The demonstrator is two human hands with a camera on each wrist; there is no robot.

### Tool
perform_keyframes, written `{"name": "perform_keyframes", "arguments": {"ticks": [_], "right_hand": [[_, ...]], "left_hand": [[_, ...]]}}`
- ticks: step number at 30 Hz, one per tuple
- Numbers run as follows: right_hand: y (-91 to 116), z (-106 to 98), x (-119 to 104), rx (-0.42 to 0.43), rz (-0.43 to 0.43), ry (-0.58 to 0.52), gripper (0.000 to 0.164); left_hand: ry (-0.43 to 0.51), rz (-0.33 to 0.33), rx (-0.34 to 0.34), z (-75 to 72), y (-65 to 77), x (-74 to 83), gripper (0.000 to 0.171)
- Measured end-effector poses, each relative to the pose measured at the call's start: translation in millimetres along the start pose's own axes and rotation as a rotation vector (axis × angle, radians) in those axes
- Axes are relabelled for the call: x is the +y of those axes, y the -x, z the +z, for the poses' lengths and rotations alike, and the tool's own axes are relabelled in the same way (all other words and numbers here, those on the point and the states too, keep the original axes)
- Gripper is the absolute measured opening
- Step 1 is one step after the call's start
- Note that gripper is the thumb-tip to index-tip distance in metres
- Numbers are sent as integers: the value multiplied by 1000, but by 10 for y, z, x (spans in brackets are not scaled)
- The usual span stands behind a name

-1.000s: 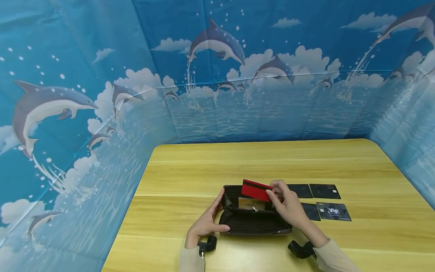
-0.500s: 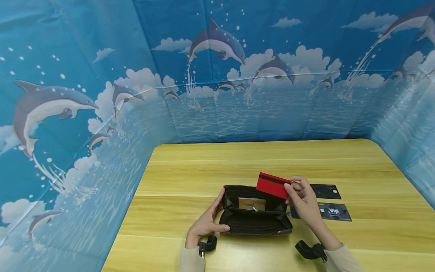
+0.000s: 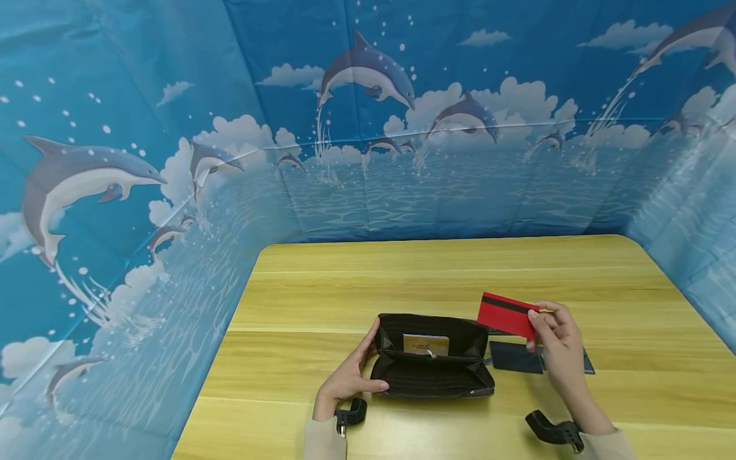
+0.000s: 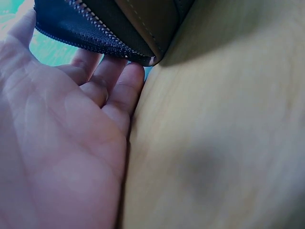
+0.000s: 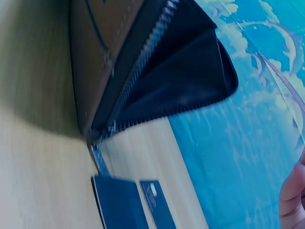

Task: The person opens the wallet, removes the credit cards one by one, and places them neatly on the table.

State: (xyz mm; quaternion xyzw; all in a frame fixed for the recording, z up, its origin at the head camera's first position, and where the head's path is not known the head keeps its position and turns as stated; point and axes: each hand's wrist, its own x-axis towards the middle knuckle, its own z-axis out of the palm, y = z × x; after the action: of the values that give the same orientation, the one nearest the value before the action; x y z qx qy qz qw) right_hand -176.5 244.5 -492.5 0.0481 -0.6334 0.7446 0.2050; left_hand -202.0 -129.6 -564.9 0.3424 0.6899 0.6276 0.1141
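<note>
A dark zip-around wallet [image 3: 434, 383] stands spread wide on the table, its inside facing up. My left hand [image 3: 349, 377] holds its left end, thumb on the front panel and a finger along the back edge; in the left wrist view curled fingers [image 4: 125, 88] touch the zipped side. A gold-yellow card [image 3: 425, 345] sits in the wallet's inner section, beside a zip pull. To the right of the wallet, my right hand [image 3: 560, 348] pinches a red card [image 3: 507, 315] with a black stripe, raised over the table. Only part of that hand shows in the right wrist view.
Dark cards lie right of the wallet: one dark card [image 3: 516, 357] shows well, while others are partly hidden behind my right hand and the red card. The wooden table [image 3: 322, 275] reaches back to a blue dolphin-print curtain [image 3: 402, 191].
My right hand has carried the red card rightward, from above the wallet's inside to over the dark cards. The left hand and wallet have stayed put.
</note>
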Motion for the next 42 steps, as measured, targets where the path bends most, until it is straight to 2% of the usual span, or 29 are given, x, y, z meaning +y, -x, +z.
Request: {"name": "perform_keyframes", "arguments": {"ticks": [4, 9, 14, 18, 22, 26, 34, 38, 42], "right_hand": [[35, -113, 9, 45, 29, -16, 14], [96, -271, 28, 43, 83, 25, 11], [171, -419, 63, -23, 129, 153, 11], [232, -519, 99, -77, 167, 343, 12], [310, -596, 154, -156, 232, 524, 17], [389, -640, 214, -236, 313, 560, 22], [466, -642, 276, -284, 410, 649, 28], [473, -647, 285, -304, 440, 680, 30], [487, -669, 294, -304, 422, 689, 29]], "left_hand": [[-4, -6, 2, 7, 3, -2, 108], [-1, -9, 5, 7, 6, -18, 108], [3, -9, 5, 4, 2, -17, 108], [-9, -13, 6, 11, -3, 25, 108], [4, -12, -2, 23, -9, 161, 106], [19, -11, -5, 30, -7, 264, 105], [3, -18, 9, 16, 5, 25, 108], [16, -24, 8, 7, 1, -5, 109], [19, -22, 6, 5, -1, 1, 109]]}}
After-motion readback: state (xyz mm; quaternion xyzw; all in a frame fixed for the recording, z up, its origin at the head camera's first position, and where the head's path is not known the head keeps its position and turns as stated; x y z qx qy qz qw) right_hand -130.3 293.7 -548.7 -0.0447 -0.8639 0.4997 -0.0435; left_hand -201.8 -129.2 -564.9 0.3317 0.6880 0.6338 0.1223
